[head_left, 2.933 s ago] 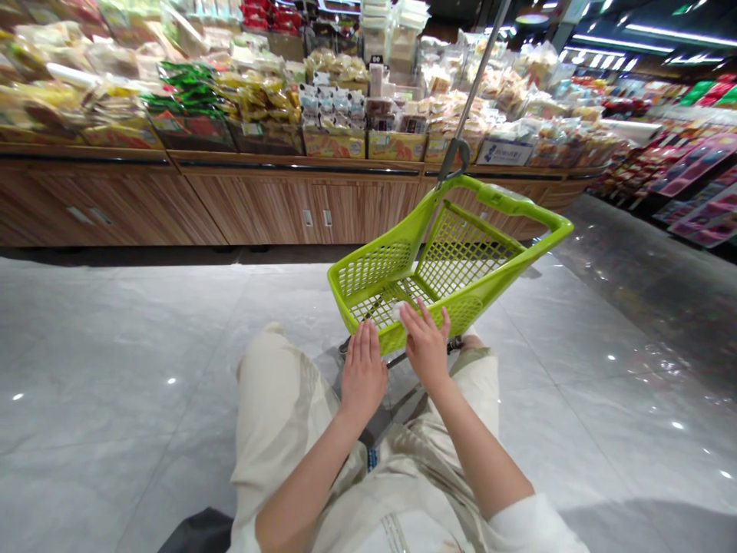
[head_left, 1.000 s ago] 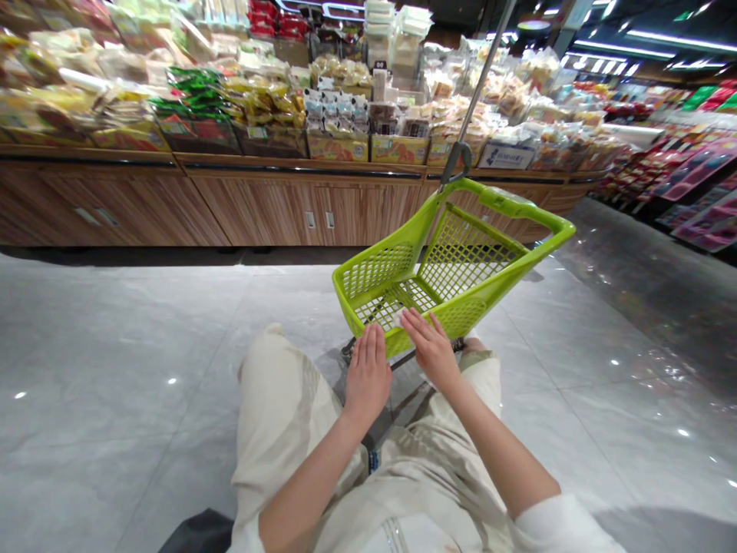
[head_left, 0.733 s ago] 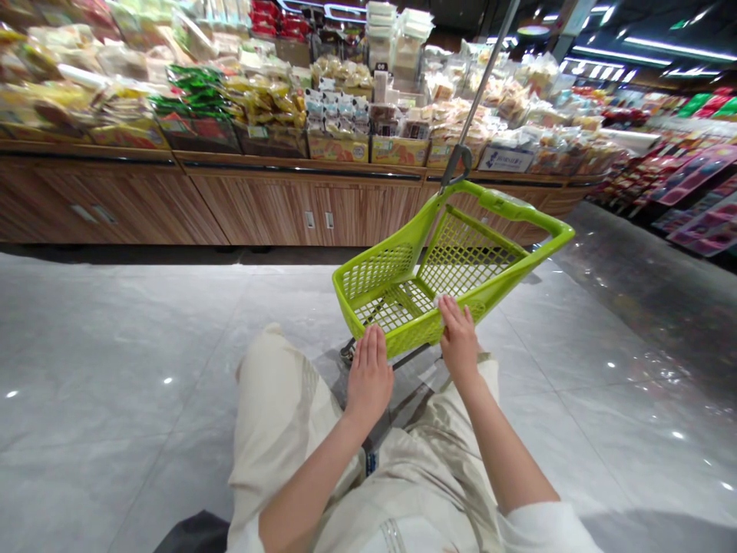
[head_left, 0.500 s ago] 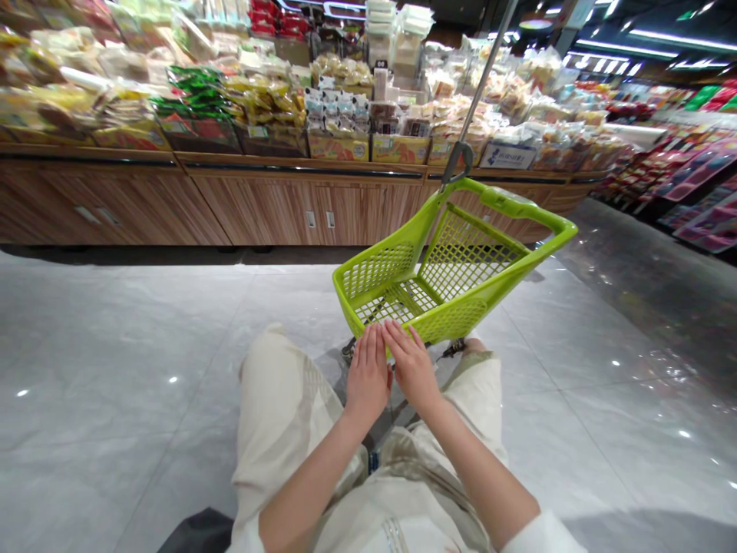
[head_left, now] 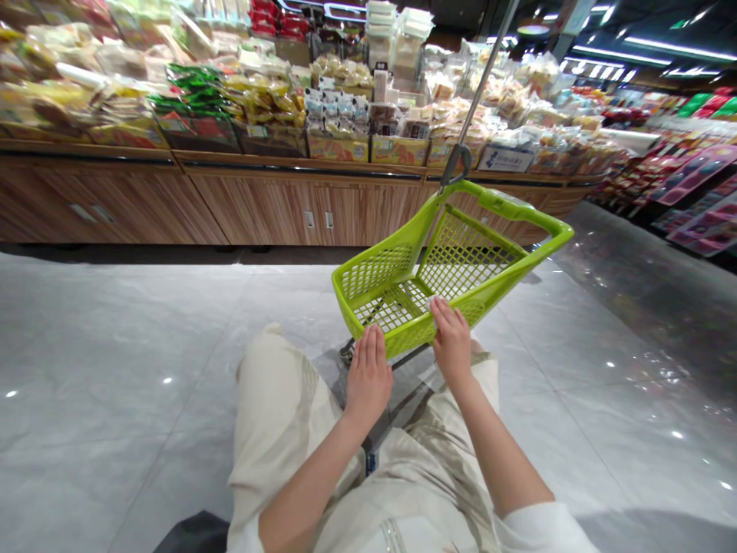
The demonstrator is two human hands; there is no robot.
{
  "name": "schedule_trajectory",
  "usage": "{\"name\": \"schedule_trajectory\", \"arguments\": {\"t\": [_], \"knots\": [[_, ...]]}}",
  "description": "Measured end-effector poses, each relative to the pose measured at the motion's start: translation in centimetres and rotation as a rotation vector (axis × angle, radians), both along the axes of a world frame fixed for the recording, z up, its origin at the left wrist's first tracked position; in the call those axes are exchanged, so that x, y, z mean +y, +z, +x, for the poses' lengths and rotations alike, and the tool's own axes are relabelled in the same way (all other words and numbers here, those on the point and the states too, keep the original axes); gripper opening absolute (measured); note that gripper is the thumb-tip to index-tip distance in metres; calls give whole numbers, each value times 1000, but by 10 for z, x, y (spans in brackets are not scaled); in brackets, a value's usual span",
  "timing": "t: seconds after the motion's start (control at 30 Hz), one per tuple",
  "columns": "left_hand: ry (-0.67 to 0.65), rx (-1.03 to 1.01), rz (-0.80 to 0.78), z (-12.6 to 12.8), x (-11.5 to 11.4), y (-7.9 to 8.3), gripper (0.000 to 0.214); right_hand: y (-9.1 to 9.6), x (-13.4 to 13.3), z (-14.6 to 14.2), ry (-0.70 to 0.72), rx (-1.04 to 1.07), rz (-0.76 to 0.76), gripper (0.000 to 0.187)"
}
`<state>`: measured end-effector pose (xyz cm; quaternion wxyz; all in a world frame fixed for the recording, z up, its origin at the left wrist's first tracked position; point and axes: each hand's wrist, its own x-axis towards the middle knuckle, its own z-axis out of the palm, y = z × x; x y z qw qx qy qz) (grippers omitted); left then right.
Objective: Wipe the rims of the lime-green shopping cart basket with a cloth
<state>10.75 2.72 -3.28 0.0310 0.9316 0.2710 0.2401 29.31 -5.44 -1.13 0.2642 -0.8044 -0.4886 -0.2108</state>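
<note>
I logged a green plastic shopping basket (head_left: pixel 464 261) at 12 o'clock from the person's hands, tilted, with a metal pole (head_left: pixel 479 92) rising from its far corner toward 1 o'clock. The left hand (head_left: pixel 368 378) was open and flat, its fingers straight against the basket's near rim (head_left: pixel 397 336). The right hand (head_left: pixel 452 343) was also open, its fingers laid over that rim at 2 o'clock from the left hand. Neither grip was closed around anything. Beyond the basket stood a wooden counter (head_left: pixel 299 207) stacked with bagged snacks (head_left: pixel 259 100). Pink packages (head_left: pixel 696 177) hung at 2 o'clock. Beige trousers (head_left: pixel 282 430) showed at 6 o'clock, above a grey tile floor (head_left: pixel 115 346).
</note>
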Motion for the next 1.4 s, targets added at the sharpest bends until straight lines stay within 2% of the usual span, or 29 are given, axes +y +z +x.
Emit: {"name": "schedule_trajectory", "arguments": {"t": [0.13, 0.23, 0.3, 0.37, 0.5, 0.57, 0.63, 0.7, 0.83, 0.93, 1.0, 1.07, 1.23, 1.3, 1.4], "knots": [[-1, -8, 11, -1, 2, -3, 79, -6, 16, -65, 232, -43, -69, 73], [-16, -17, 19, -4, 4, -5, 80, -3, 18, -85, 308, -46, -107, 71], [-8, -23, 6, -4, 5, -5, 81, 1, 14, -76, 305, -66, -101, 72], [-6, -26, -8, -5, 5, -3, 81, 4, 8, -53, 268, -93, -84, 72], [-20, -28, -17, -4, 4, 0, 81, 4, -7, 8, 24, -94, -3, 75], [-19, -27, -15, -3, 2, 1, 82, 3, -11, 25, -83, -72, 38, 76], [-18, -31, -17, -3, 1, 2, 84, 1, -10, 24, -122, -39, 62, 77], [-19, -41, -22, -2, 0, 1, 84, -1, -5, 4, -95, -10, 68, 79], [-14, -50, -18, -3, 1, -2, 84, -4, 11, -59, 107, -10, 16, 76], [-13, -38, -1, -4, 4, -5, 84, -5, 16, -84, 255, -40, -44, 70], [-5, -20, 3, -5, 5, -5, 83, -5, 14, -78, 295, -86, -49, 67], [2, -4, 1, -5, 5, -4, 83, -4, 8, -54, 277, -138, -28, 65], [-7, -28, -12, -4, 2, 0, 84, 1, -12, 19, 25, -142, 52, 71], [-8, -44, -17, -2, 0, 0, 85, 0, -13, 24, -40, -108, 63, 74], [-11, -49, -24, -1, -2, -1, 85, -4, -5, -6, -10, -66, 58, 74]]}}
